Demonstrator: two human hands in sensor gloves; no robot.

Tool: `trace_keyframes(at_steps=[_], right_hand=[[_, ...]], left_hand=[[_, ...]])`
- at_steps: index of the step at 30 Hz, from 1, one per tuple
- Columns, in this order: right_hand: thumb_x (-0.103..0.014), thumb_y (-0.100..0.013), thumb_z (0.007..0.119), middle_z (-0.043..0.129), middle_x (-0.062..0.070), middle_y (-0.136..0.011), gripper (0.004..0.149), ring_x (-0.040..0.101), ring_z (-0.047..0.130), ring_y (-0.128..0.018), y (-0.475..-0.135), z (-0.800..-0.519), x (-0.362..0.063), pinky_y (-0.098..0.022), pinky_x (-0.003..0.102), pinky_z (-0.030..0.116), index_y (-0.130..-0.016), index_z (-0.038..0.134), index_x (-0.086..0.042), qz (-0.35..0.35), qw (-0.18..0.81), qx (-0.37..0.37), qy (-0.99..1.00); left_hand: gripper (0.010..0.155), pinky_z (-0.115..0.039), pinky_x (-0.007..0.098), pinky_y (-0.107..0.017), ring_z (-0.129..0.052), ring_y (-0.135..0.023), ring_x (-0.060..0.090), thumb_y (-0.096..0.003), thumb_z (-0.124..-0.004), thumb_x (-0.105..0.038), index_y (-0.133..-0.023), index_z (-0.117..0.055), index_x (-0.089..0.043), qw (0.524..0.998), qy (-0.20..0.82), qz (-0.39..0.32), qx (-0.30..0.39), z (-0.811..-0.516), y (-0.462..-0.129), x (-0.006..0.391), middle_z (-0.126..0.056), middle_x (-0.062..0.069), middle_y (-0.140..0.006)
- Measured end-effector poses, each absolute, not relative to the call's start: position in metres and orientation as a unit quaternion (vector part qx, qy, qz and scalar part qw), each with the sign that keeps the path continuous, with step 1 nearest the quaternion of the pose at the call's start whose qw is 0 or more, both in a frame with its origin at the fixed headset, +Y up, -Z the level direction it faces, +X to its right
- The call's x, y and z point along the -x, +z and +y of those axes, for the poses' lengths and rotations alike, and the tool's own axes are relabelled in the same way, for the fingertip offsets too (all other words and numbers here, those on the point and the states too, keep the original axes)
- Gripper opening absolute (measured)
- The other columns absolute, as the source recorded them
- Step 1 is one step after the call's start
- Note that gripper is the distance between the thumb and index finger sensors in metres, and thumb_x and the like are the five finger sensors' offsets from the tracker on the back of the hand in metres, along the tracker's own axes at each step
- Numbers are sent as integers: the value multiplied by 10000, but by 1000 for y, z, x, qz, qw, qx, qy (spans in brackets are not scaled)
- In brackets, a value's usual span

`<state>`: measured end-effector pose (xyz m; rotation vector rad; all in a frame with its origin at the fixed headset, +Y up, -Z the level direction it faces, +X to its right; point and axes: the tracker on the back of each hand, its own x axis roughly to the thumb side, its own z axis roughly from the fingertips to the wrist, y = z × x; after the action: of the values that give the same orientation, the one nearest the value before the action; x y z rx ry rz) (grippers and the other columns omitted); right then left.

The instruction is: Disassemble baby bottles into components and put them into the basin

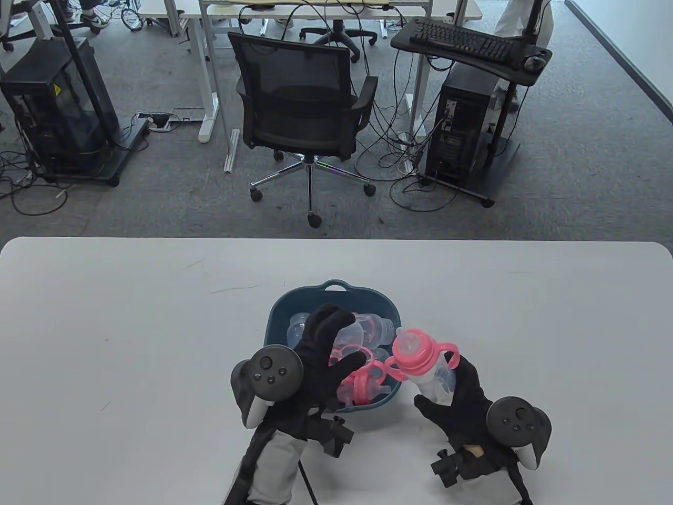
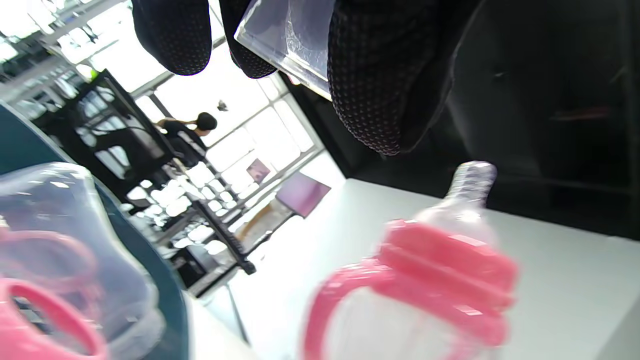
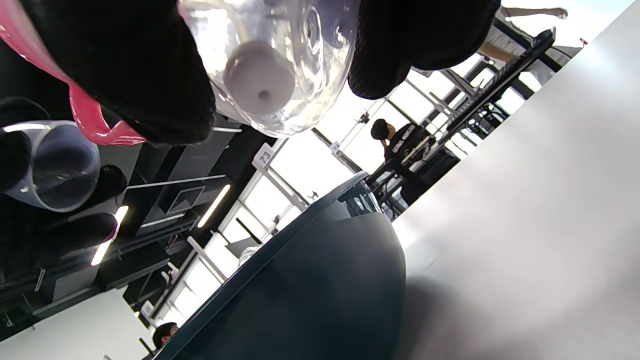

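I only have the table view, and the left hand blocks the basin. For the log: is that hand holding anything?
Observer: Yes. In the left wrist view, the left hand pinches a clear cap between its fingers.
Operator: Is the bottle resting on the table?
Observer: No. In the right wrist view, the bottle shows its base in the air above the table, gripped by the right hand.

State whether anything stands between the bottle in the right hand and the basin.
Yes: the left hand, holding a clear cap, hovers over the basin, beside the bottle the right hand holds.
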<state>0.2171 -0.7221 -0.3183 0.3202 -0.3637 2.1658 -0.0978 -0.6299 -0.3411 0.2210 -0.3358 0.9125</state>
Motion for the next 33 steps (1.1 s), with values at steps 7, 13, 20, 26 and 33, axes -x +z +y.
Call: trace_keyframes(at_steps=[7, 13, 20, 26, 33], right_hand=[[-440, -438, 954, 457, 232, -1071, 942, 432, 730, -880, -318, -722, -217, -640, 579, 649, -1078, 361, -87, -143, 442, -128, 876], [-440, -438, 954, 459, 233, -1071, 940, 433, 732, -879, -318, -723, -216, -638, 580, 650, -1078, 363, -86, -137, 436, -127, 880], [-440, -439, 953, 460, 233, -1071, 939, 434, 732, -878, -319, -724, -215, -638, 581, 648, -1078, 365, -85, -132, 434, -128, 882], [-440, -438, 954, 460, 234, -1070, 940, 435, 731, -878, -319, -724, -215, -637, 582, 649, -1079, 365, -83, -132, 433, -128, 882], [-440, -440, 952, 458, 234, -1071, 938, 436, 731, -878, -319, -725, -214, -637, 582, 648, -1079, 365, -85, -130, 433, -129, 883]], left_hand=[[754, -564, 558, -765, -663, -1097, 284, -421, -933, -392, -1008, -479, -525, 935, 340, -86, -53, -658, -357, 105, -434, -78, -1124], [750, -515, 567, -780, -733, -1042, 266, -388, -936, -470, -1011, -520, -496, 970, 242, -23, 1, -674, -366, 110, -509, -57, -1096], [743, -466, 578, -792, -637, -1095, 298, -384, -923, -522, -1019, -540, -477, 981, 185, 24, 55, -689, -373, 115, -550, -57, -1089], [714, -504, 560, -781, -642, -1088, 313, -404, -908, -500, -1029, -569, -429, 982, 176, 31, 64, -690, -374, 115, -539, -44, -1115], [760, -470, 579, -787, -598, -1109, 320, -396, -906, -509, -1050, -528, -429, 972, 231, -21, 23, -675, -368, 110, -488, -42, -1135]])
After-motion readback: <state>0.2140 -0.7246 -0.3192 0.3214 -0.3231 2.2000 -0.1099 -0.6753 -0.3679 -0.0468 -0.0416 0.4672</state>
